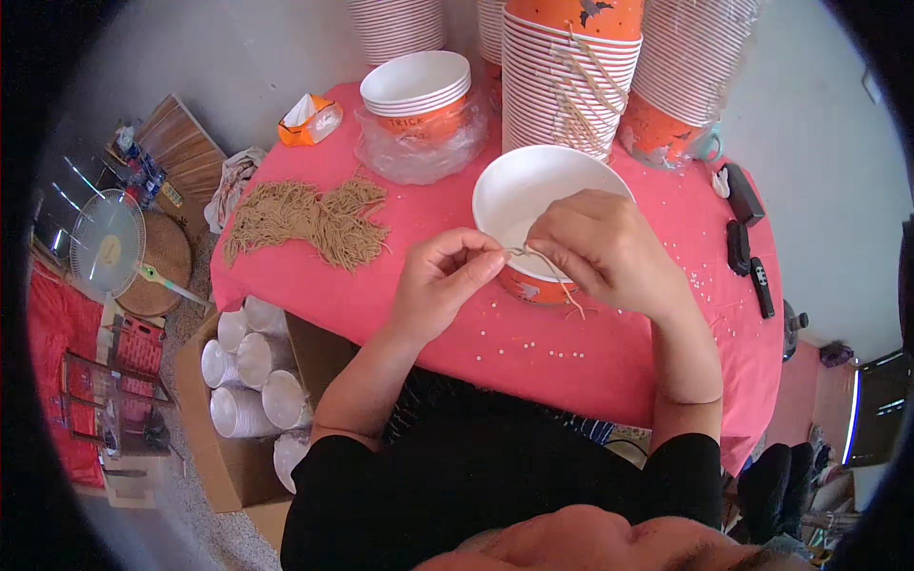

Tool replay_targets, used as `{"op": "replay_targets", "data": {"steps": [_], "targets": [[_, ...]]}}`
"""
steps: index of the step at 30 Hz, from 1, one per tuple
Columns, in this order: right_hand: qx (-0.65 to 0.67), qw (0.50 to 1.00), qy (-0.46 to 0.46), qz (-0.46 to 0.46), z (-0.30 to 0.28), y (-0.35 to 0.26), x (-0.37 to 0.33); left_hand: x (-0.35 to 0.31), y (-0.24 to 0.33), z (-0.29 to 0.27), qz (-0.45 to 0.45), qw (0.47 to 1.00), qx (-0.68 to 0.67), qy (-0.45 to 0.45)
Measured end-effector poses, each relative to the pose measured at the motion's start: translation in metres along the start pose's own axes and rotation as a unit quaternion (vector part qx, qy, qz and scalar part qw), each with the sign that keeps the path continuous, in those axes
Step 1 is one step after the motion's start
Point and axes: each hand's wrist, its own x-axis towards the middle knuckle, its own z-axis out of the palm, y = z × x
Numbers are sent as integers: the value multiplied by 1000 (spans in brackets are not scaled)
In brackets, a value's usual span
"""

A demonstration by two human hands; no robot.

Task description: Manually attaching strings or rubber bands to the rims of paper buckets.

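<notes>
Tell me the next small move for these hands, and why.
Probably draw the tan cord gently tighter: the left hand and right hand both pinch it, what looks like a small knot shows between them, and a loose tail hangs by the orange-and-white bucket.

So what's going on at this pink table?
A person is pinching a thin, light cord between the left hand and right hand, at the near side of a white tub with an orange outside. Whether the cord is fastened to the tub, I can't tell. A pile of tan cords lies to the left, and a tall stack of tubs stands behind.
</notes>
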Motion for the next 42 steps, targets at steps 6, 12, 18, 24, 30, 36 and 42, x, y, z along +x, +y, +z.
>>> {"op": "replay_targets", "data": {"steps": [6,12,18,24,30,36,42], "targets": [[-31,999,-1,-33,7,0,3,0,-1,9,26,998,54,32],[-49,998,-21,-28,12,0,2,-3,0,9,31,999,26,27],[-52,998,-27,-29,15,-3,1,-4,-2,7,39,997,58,20],[-41,998,-33,-28,17,-3,2,0,-7,17,63,997,22,49],[-17,999,-25,-18,19,-2,3,-2,-13,13,88,988,114,64],[63,996,-47,31,18,-4,2,-1,-5,16,242,923,287,85],[159,982,-68,78,20,-1,1,-1,-7,14,311,898,297,90]]}}
